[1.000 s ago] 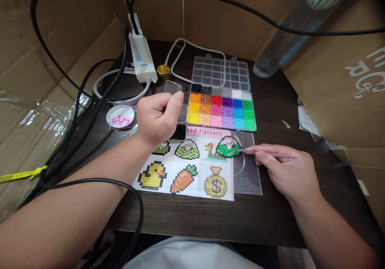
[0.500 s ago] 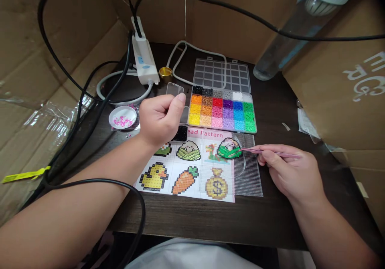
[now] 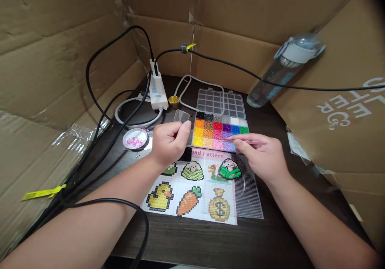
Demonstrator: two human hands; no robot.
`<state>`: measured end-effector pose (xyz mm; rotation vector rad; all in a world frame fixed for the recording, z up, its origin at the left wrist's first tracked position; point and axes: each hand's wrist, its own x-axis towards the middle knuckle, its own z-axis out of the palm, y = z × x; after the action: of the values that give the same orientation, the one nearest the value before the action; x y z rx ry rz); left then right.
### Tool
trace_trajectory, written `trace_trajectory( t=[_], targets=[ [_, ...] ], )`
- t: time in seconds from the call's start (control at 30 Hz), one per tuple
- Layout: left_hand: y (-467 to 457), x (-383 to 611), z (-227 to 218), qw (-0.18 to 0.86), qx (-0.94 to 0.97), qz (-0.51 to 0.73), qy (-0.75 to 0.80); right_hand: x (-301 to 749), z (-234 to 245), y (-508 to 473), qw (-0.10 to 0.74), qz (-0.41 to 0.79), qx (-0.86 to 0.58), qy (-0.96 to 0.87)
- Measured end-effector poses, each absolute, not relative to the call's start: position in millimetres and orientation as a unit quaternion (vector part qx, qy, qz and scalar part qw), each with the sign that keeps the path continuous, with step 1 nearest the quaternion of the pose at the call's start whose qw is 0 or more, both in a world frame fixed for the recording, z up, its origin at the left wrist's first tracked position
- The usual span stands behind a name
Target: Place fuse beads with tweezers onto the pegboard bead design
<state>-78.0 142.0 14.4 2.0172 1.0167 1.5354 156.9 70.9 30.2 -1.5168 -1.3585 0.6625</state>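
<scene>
My right hand (image 3: 261,154) pinches a pair of pink tweezers (image 3: 248,142), whose tips reach over the pink beads in the sorted bead box (image 3: 221,130). Closed like a fist, my left hand (image 3: 170,142) hovers above a small container of black beads (image 3: 187,154); whatever its fingers may hold is hidden. Green, pink and black beads form a small figure (image 3: 230,168) on the clear pegboard (image 3: 252,193). Under the board's left part lies a printed bead pattern sheet (image 3: 189,217) with a duck, a carrot and a money bag.
A white dish (image 3: 135,138) with pink and white beads is at the left. Behind are a power strip (image 3: 158,86), a gold cup (image 3: 173,102) and the box's clear lid (image 3: 221,102). A water bottle (image 3: 276,72) leans at the right. Black cables (image 3: 111,200) cross my left forearm.
My right hand has carried the tweezers from the bead figure up and left to the bead box. My left hand stays closed. The camera view has tilted upward.
</scene>
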Motion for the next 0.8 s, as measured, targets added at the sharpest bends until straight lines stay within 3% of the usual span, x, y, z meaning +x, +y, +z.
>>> trace_trajectory(
  t=[0.8],
  targets=[
    [141.2,-75.6,13.8,0.218,0.724,0.536,0.375,142.0,8.2,83.5,0.46,0.324,-0.613,-0.555]
  ],
)
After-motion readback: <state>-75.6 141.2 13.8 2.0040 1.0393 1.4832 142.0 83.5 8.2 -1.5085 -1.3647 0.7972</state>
